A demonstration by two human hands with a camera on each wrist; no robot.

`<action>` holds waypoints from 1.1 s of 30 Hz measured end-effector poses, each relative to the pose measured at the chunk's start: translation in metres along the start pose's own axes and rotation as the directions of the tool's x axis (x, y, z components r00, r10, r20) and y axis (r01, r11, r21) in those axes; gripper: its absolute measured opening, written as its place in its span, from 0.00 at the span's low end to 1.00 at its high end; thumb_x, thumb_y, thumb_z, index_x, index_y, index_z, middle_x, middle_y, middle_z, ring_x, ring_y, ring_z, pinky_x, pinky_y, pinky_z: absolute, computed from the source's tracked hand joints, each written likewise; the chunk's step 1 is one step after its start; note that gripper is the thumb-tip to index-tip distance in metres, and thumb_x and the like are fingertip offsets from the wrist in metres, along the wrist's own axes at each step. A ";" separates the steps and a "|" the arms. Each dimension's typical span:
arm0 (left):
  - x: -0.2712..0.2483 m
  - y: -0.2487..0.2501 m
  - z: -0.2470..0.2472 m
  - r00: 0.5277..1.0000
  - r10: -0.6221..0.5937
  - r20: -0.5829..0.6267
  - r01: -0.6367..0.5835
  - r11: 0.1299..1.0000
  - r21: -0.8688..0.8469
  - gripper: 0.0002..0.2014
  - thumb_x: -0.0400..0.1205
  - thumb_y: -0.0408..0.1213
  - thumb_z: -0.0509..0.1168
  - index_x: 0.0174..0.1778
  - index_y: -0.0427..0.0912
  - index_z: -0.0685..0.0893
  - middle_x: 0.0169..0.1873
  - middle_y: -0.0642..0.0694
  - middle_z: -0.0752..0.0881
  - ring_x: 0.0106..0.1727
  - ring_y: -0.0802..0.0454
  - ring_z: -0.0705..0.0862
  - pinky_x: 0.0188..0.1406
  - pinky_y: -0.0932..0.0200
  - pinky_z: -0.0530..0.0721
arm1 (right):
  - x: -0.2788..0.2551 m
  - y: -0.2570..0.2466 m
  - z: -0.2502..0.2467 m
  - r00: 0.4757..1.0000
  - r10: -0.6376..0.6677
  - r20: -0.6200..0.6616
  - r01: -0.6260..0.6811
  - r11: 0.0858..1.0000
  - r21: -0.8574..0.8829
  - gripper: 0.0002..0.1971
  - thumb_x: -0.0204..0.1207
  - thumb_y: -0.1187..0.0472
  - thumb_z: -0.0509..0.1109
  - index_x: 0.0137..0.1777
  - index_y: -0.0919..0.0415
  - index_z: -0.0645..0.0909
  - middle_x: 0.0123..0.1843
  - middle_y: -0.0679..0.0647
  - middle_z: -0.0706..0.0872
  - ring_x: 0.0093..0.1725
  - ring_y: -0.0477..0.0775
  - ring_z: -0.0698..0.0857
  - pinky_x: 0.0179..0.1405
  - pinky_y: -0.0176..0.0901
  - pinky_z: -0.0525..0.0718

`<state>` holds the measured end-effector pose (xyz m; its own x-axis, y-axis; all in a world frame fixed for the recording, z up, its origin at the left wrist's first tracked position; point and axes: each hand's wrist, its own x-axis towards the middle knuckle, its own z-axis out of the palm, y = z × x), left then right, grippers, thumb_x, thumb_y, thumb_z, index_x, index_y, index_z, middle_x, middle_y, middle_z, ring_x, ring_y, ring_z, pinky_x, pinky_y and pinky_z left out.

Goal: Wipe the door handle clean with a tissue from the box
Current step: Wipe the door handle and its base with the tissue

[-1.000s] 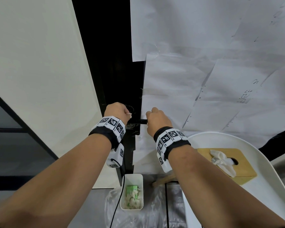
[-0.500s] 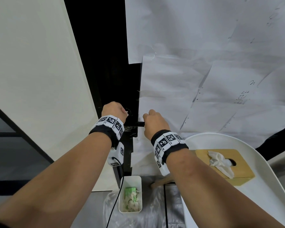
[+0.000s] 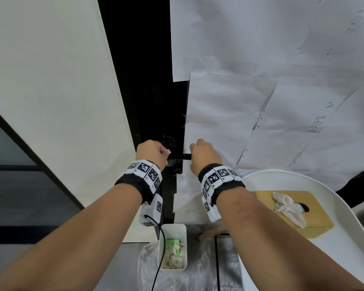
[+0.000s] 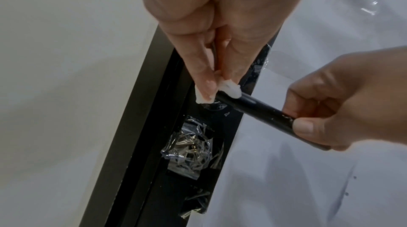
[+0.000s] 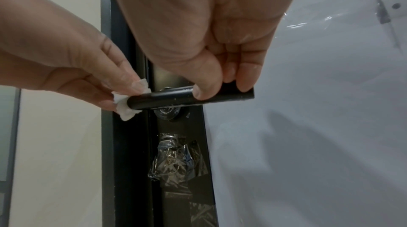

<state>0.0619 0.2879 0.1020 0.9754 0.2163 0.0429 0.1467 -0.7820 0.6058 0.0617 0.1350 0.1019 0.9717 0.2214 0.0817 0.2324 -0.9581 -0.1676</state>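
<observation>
A black lever door handle point(image 5: 167, 99) point(image 4: 253, 107) point(image 3: 182, 156) juts from a black door. My left hand point(image 3: 150, 153) point(image 5: 118, 89) pinches a small wad of white tissue point(image 5: 125, 107) point(image 4: 229, 89) against the handle's left end. My right hand point(image 3: 204, 156) point(image 4: 326, 114) grips the handle's right end between thumb and fingers point(image 5: 245, 77). A wooden tissue box point(image 3: 311, 215) with a tissue point(image 3: 288, 207) sticking out lies on a white chair at the lower right.
White paper sheets point(image 3: 261, 80) cover the door to the right of the handle. Crumpled clear tape point(image 5: 174, 162) covers the lock below. On the floor stands a white bin point(image 3: 172, 246) with used tissues on a plastic sheet. A white wall panel point(image 3: 51, 101) is at the left.
Both hands stay at the handle. The view has shifted slightly, and the left hand with the tissue stays near the handle's left end.
</observation>
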 end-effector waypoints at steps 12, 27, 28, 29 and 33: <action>0.022 0.012 0.000 0.995 -0.056 0.077 0.050 0.996 0.079 0.09 0.81 0.43 0.67 0.49 0.45 0.90 0.47 0.41 0.90 0.47 0.44 0.89 0.50 0.54 0.88 | 0.002 0.001 0.002 1.000 0.001 -0.005 -0.001 1.000 0.009 0.12 0.72 0.75 0.62 0.54 0.66 0.77 0.57 0.60 0.75 0.56 0.62 0.76 0.40 0.46 0.72; -0.013 0.003 0.002 0.972 0.230 -0.054 -0.231 0.973 -0.001 0.15 0.80 0.26 0.63 0.57 0.44 0.89 0.53 0.43 0.88 0.56 0.45 0.86 0.56 0.57 0.80 | -0.002 0.006 0.006 1.000 0.007 -0.021 -0.006 0.999 0.037 0.07 0.78 0.71 0.63 0.54 0.66 0.77 0.57 0.60 0.74 0.54 0.62 0.77 0.40 0.47 0.72; -0.013 0.004 0.003 0.965 0.260 -0.034 -0.260 0.965 0.021 0.17 0.79 0.23 0.62 0.57 0.44 0.89 0.54 0.43 0.89 0.57 0.44 0.86 0.58 0.54 0.80 | -0.002 0.006 0.006 1.000 0.009 -0.018 -0.008 0.999 0.037 0.07 0.78 0.70 0.63 0.54 0.66 0.77 0.57 0.60 0.74 0.54 0.62 0.77 0.40 0.47 0.72; -0.013 0.003 0.004 0.962 0.271 -0.018 -0.270 0.962 0.031 0.18 0.78 0.22 0.61 0.57 0.44 0.89 0.53 0.43 0.89 0.57 0.44 0.86 0.59 0.53 0.81 | -0.002 0.007 0.006 1.000 0.012 -0.014 -0.011 0.999 0.039 0.07 0.78 0.70 0.63 0.55 0.66 0.77 0.57 0.60 0.74 0.54 0.62 0.77 0.40 0.46 0.72; -0.009 -0.005 0.009 0.971 0.238 -0.029 -0.238 0.971 0.014 0.12 0.80 0.28 0.66 0.55 0.43 0.90 0.52 0.44 0.88 0.53 0.45 0.87 0.56 0.55 0.83 | 0.001 0.008 0.008 0.999 0.047 -0.005 -0.046 0.995 0.084 0.09 0.77 0.67 0.64 0.56 0.66 0.78 0.57 0.59 0.74 0.56 0.62 0.78 0.41 0.48 0.76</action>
<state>0.0544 0.2844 0.0912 0.9770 0.0410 0.2092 -0.0869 -0.8193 0.5667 0.0644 0.1289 0.0926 0.9813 0.1757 0.0784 0.1901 -0.9487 -0.2528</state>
